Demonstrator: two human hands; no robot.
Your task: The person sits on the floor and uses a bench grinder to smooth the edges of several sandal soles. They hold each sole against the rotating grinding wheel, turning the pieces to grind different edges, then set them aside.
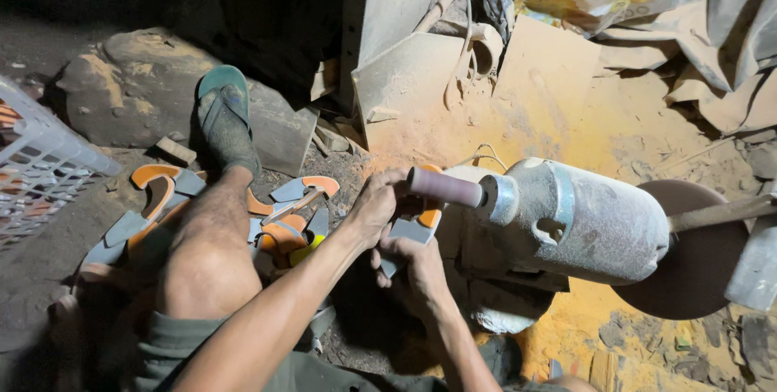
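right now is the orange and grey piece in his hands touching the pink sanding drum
Cannot tell. In the head view the orange and grey piece sits right under the pink sanding drum, but the left hand hides where they meet.

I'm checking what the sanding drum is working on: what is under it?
Under the sanding drum, a grey and orange sandal piece is held by the left hand and right hand. Its contact edge is covered by drum and fingers.

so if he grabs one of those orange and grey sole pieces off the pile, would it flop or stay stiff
Probably bends some: the flat orange and grey sole pieces look thin, like foam or rubber sheet. Likely light for their size, since they lie loosely heaped by the leg. Possibly slippery, as dust coats everything. The like piece both hands press to the pink sanding drum keeps its shape.
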